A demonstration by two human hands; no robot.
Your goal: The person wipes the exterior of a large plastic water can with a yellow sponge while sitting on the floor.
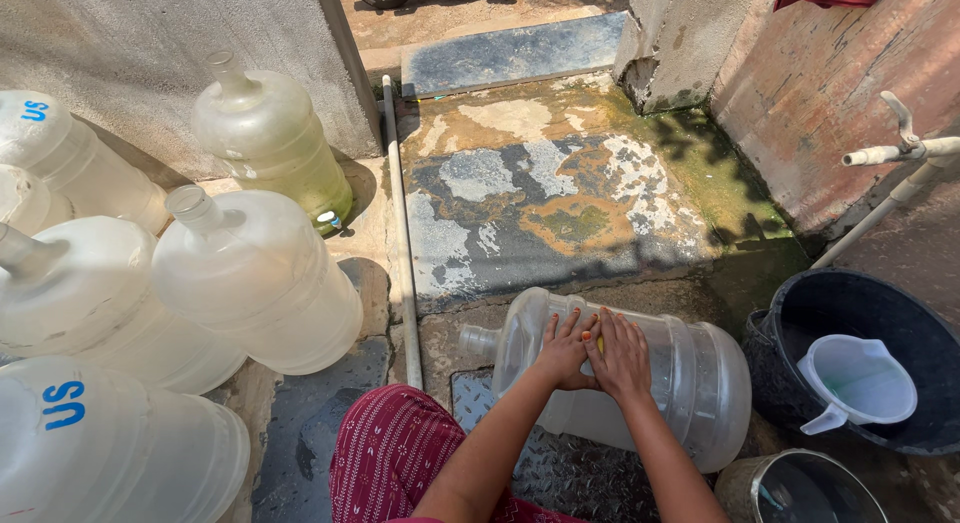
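A large clear plastic water jug (690,378) lies on its side on the wet ground in front of me, neck pointing left. Both my hands press on its upper side, close together. My left hand (563,351) lies flat with fingers on the jug. My right hand (622,356) rests beside it, and a small yellow thing (598,341), perhaps a scrubber, shows between the two hands; I cannot tell which hand holds it. My knee in red patterned cloth (395,453) is below left.
Several more big cloudy jugs (255,283) stand upright at the left. A white pipe (403,243) runs along the ground. A black tub (880,313) with a white jug-shaped scoop (858,383) sits right, under a white tap (900,148). A metal bucket (800,488) is bottom right.
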